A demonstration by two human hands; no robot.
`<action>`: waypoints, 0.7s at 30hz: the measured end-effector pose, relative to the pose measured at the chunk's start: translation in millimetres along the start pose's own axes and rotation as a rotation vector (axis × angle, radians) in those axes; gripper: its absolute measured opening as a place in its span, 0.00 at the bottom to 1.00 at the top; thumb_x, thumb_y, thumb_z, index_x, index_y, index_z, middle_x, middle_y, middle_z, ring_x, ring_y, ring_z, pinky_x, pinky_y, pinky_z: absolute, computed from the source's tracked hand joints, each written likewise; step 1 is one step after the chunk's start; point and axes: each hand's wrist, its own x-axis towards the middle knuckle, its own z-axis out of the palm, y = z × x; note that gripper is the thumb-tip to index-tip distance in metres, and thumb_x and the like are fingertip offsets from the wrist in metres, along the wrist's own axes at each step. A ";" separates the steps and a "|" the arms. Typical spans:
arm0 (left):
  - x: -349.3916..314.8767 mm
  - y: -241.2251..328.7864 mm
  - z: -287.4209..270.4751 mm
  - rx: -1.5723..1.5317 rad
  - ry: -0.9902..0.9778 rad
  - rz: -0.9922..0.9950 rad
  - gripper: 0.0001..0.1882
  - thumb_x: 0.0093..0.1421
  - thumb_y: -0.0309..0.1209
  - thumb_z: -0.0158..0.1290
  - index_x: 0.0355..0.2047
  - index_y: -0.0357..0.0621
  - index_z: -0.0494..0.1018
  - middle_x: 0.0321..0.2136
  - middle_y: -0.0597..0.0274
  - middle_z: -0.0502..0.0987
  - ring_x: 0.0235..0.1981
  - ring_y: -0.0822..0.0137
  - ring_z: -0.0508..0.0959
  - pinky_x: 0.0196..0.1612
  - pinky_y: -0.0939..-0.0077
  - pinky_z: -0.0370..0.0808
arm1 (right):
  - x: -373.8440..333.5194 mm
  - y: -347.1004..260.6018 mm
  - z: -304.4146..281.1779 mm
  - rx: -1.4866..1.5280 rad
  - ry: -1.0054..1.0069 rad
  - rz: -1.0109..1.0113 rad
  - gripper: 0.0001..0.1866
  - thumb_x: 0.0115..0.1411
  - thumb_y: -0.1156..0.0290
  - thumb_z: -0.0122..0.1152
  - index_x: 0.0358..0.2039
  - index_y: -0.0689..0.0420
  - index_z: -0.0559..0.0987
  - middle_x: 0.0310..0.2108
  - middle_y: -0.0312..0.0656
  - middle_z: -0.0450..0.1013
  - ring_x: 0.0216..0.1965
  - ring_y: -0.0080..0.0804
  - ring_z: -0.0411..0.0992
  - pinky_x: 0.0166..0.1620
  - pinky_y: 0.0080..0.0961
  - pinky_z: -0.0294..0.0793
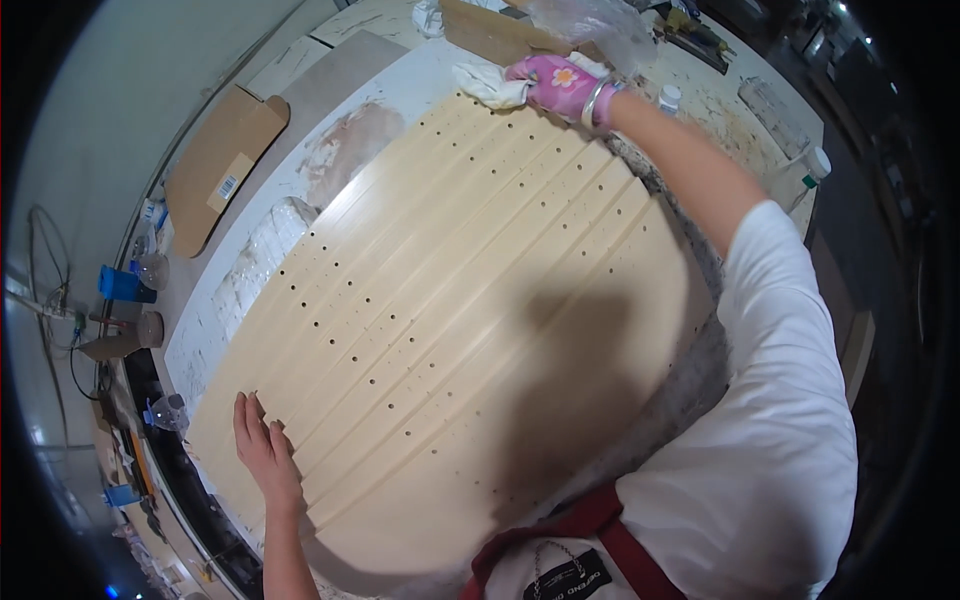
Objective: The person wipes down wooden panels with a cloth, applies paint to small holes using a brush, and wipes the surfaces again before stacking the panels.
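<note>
A large cream-coloured panel (470,300) with rounded edges, raised parallel ribs and rows of small dark holes lies in front of me. My right hand (562,86), in a pink glove with a flower on it, is closed on a crumpled white cloth (494,86) at the panel's far edge. A metal bangle circles that wrist. Bare and with its fingers stretched out, my left hand (264,446) rests flat on the panel's near left part. A shadow darkens the panel's right side.
Cardboard pieces (225,165) lie at the far left and behind my right hand. A clear plastic bag (600,28) and small white-capped bottles (669,98) stand at the back right. A blue container (125,284) and plastic bottles line the left edge.
</note>
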 end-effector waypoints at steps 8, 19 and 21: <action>-0.9 2.7 0.4 -0.009 0.003 -0.016 0.23 0.58 0.24 0.41 0.55 0.35 0.62 0.56 0.53 0.61 0.27 0.71 0.67 0.31 0.78 0.69 | -2.7 60.9 -42.8 -0.002 0.239 0.284 0.17 0.56 0.60 0.57 0.43 0.55 0.75 0.34 0.41 0.77 0.37 0.35 0.75 0.40 0.31 0.74; -2.1 3.6 -0.8 -0.055 0.023 -0.014 0.23 0.58 0.25 0.40 0.55 0.35 0.62 0.55 0.53 0.61 0.29 0.71 0.67 0.32 0.78 0.70 | 3.4 -25.2 16.2 -0.131 -0.088 -0.157 0.16 0.56 0.64 0.46 0.43 0.52 0.75 0.37 0.47 0.74 0.39 0.44 0.73 0.44 0.31 0.72; -0.3 7.0 1.0 -0.058 0.026 0.004 0.23 0.58 0.25 0.40 0.55 0.35 0.61 0.55 0.54 0.61 0.29 0.71 0.67 0.32 0.78 0.70 | 19.5 16.5 -14.4 -0.536 -0.371 0.148 0.15 0.55 0.64 0.50 0.42 0.54 0.76 0.35 0.47 0.75 0.37 0.45 0.74 0.43 0.30 0.73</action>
